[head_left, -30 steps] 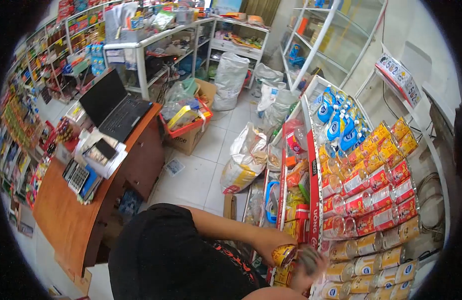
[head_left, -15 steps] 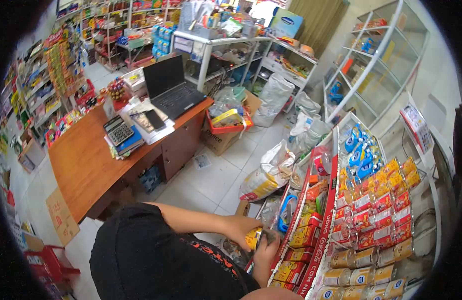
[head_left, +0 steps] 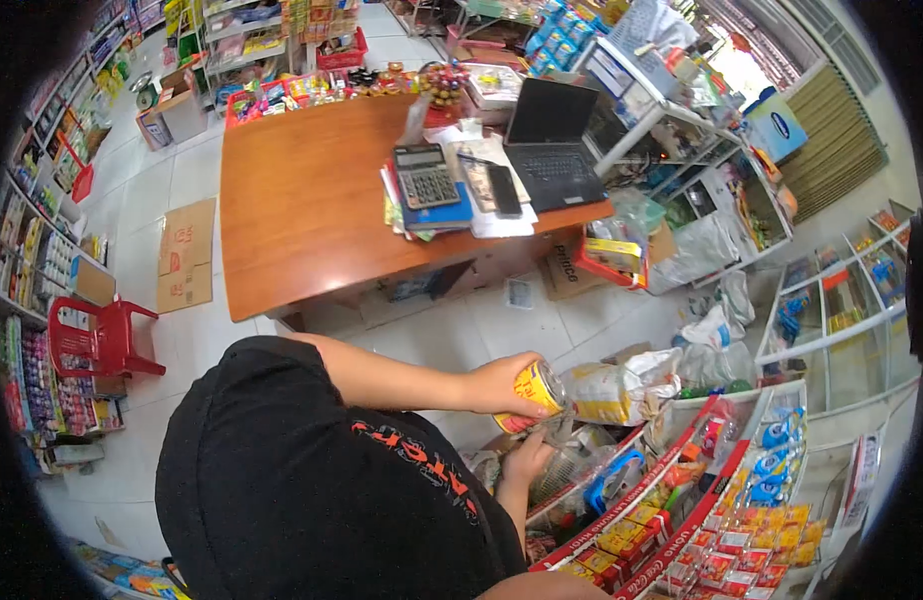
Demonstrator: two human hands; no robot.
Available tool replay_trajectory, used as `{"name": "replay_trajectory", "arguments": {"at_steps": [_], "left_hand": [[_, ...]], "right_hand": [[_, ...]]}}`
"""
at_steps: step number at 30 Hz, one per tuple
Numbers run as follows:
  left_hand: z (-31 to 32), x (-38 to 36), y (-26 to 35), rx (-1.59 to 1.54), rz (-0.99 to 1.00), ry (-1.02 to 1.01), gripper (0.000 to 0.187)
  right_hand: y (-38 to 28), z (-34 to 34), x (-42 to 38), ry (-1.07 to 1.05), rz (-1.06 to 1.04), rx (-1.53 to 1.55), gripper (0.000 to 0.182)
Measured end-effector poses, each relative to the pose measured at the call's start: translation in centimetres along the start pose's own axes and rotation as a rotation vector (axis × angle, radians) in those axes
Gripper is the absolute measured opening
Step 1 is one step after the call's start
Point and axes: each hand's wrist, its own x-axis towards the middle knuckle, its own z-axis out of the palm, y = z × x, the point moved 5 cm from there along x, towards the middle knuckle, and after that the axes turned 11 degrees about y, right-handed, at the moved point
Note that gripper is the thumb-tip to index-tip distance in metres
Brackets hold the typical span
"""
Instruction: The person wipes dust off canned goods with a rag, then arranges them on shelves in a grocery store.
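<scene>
My left hand is closed around a yellow and red can, holding it tilted with its metal end facing away to the right. Just below it, my right hand has its fingers closed on a crumpled greyish cloth, which sits right at the can's lower side. Both hands are above the floor beside a red-edged display shelf. Near my right hand is a wire basket, and a blue-handled item lies on the shelf past it.
A wooden desk bears a calculator, phone and laptop. Sacks stand on the floor beyond my hands. Yellow and red packs fill the shelf at right. A red plastic chair stands at left.
The view has swung left, showing more of the desk and the chair. My left hand has lifted the can up, and the cloth in my right hand shows more clearly.
</scene>
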Motion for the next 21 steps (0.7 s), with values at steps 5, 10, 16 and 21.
{"name": "replay_trajectory", "arguments": {"at_steps": [5,10,16,21], "left_hand": [[-8.0,-1.8,-2.8,-0.251,0.170,-0.101,0.078],[-14.0,-2.7,-3.7,-0.395,0.099,-0.417,0.086],[-15.1,-3.8,-3.3,-0.831,-0.163,-0.617,0.084],[-15.3,-4.9,-2.5,-0.896,-0.105,-0.679,0.071]], "right_hand": [[-1.5,11.5,-2.1,-0.118,0.379,0.586,0.045],[-4.0,19.1,-4.5,-0.251,0.661,0.805,0.042],[-7.1,19.4,-6.2,-0.086,0.550,0.424,0.040],[-7.4,18.5,-9.2,0.056,0.453,0.959,0.062]]}}
